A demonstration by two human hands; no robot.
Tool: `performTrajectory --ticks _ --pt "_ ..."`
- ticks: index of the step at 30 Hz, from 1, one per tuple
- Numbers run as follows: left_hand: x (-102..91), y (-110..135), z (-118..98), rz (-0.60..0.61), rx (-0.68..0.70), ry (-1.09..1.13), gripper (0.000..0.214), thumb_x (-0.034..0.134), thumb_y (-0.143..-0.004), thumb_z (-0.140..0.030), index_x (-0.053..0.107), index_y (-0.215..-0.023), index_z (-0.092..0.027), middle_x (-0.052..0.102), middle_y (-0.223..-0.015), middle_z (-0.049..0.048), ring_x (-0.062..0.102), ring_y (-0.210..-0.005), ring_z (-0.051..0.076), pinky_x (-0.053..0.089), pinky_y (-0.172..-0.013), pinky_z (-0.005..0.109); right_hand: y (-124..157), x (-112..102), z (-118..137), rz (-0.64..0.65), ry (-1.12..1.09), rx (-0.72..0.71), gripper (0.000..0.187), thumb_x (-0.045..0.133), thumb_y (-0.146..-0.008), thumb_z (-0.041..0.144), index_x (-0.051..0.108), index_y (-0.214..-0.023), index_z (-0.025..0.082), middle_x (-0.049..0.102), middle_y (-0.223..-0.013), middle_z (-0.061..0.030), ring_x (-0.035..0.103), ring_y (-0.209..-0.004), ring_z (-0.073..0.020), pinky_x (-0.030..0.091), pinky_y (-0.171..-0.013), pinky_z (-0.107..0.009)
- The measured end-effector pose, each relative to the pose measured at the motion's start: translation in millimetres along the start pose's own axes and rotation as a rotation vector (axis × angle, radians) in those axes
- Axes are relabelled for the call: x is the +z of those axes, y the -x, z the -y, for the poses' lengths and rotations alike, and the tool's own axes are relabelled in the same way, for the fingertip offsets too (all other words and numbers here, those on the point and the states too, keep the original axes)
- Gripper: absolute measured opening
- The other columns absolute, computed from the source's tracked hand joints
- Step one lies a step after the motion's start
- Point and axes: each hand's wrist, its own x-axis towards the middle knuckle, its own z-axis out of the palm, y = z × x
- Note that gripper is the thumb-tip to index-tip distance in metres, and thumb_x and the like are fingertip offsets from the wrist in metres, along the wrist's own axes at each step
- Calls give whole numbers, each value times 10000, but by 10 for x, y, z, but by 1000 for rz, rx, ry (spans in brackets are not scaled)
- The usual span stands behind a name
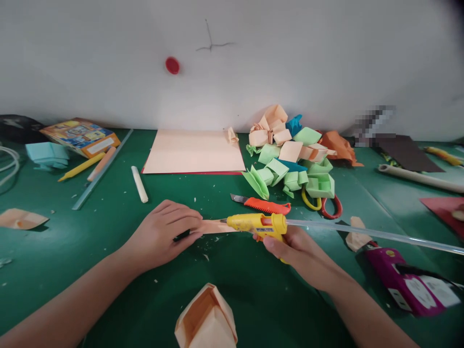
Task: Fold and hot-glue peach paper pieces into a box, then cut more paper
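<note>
1. Head view: left hand, fingers closed on one end of a paper strip extending rightward from them.
2. Right hand, fingers wrapped round a yellow glue gun; nozzle at the strip, right of the left fingers.
3. Orange cutter, just beyond the right fingers.
4. Paper box, on the near side of both hands' fingers.

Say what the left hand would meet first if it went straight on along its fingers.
Beyond the peach strip in the left hand, probably the yellow glue gun, nozzle first, held by the right hand; depth is hard to judge.
</note>
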Motion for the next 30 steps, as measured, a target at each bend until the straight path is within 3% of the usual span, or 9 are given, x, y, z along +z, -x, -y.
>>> performTrajectory --ticks 6,16,20,25,30 --pt "-4 -20 -12 -32 -17 -38 190 581 -1014 -300 677 -1137 -192 791 -1011 43 736 -927 194 513 -866 332 -25 0 -18 10 44 -15 388 578 -985 583 648 -895 212 387 -667 31 311 -567 -124 223 -444 -246" --pt "3 2 7 77 -64 2 271 541 -1040 -348 697 -1228 -231 780 -1173 50 719 -1045 203 489 -961 359 33 31 -6 -71 45 -30 403 617 -949 604 714 -936 213 427 -676 16 316 -567 -126 247 -460 -255" --pt "5 -11 7 55 -23 -6 266 559 -1035 -328 689 -1243 -226 778 -1173 42 718 -1042 199 488 -948 347 41 23 52 -30 51 -90 395 604 -962 587 721 -980 210 490 -742 -6 355 -596 -129 301 -498 -262" --pt "15 -9 15 -23 44 -20 222 600 -1021 -290 695 -1207 -215 785 -1120 38 724 -1004 182 492 -908 321 41 -4 116 -4 151 -48 420 568 -981 587 664 -882 190 431 -726 14 322 -594 -115 252 -493 -250" --pt "18 6 46 -12 95 -3 216 601 -1021 -265 711 -1206 -242 777 -1151 35 728 -1009 178 505 -884 323 37 -55 78 -39 251 -137 445 523 -999 591 612 -812 197 446 -718 8 354 -589 -122 287 -498 -258"
